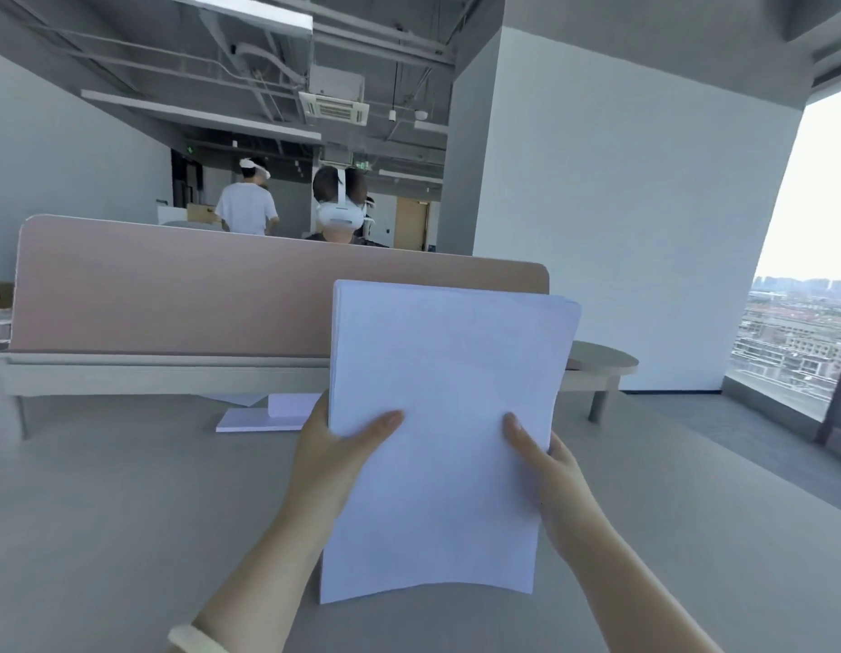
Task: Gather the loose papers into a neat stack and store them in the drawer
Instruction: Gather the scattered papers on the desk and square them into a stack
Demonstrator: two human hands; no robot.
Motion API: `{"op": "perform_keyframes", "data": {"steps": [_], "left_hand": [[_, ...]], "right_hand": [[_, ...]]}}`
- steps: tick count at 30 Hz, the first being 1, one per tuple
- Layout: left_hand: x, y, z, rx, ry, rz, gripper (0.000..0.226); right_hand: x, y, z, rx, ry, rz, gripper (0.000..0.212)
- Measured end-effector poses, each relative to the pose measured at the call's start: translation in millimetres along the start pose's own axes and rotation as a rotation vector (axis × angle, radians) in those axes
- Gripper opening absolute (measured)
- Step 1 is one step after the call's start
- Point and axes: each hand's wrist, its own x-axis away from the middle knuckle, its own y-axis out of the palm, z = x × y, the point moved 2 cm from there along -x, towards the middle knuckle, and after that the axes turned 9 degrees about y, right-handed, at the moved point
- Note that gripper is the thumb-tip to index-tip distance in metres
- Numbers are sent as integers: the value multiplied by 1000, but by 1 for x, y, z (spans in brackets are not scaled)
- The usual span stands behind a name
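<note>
A stack of white papers [447,369] stands upright in front of me, its bottom edge at or just above the grey desk [126,511]. My left hand [336,457] grips its left edge, thumb across the front sheet. My right hand [546,464] grips the right edge the same way, thumb on the front. The fingers behind the stack are hidden. More white sheets [268,414] lie flat on the desk behind my left hand. No drawer is in view.
A pink divider panel [173,294] runs across the back of the desk above a pale shelf [150,372]. Behind it sit and stand two people wearing headsets [338,207]. A white wall and a large window [805,294] are on the right.
</note>
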Motion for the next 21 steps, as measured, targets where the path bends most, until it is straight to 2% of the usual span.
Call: {"op": "perform_keyframes", "data": {"steps": [2, 7, 11, 13, 16, 21], "left_hand": [[4, 3, 0, -20, 23, 21, 26], [-3, 6, 9, -53, 112, 7, 27], [-3, 4, 2, -79, 54, -39, 43], [-3, 0, -5, -79, 20, -12, 51], [0, 1, -11, -83, 23, 22, 51], [-1, 1, -10, -77, 9, -23, 51]], "right_hand": [[-1, 3, 10, -60, -31, 86, 50], [-1, 1, -4, -65, -98, 79, 29], [-1, -8, 4, 11, -109, 64, 29], [-3, -9, 9, 42, -115, 63, 29], [-5, -7, 15, 38, -135, 81, 33], [-7, -10, 20, 35, -133, 68, 36]]}}
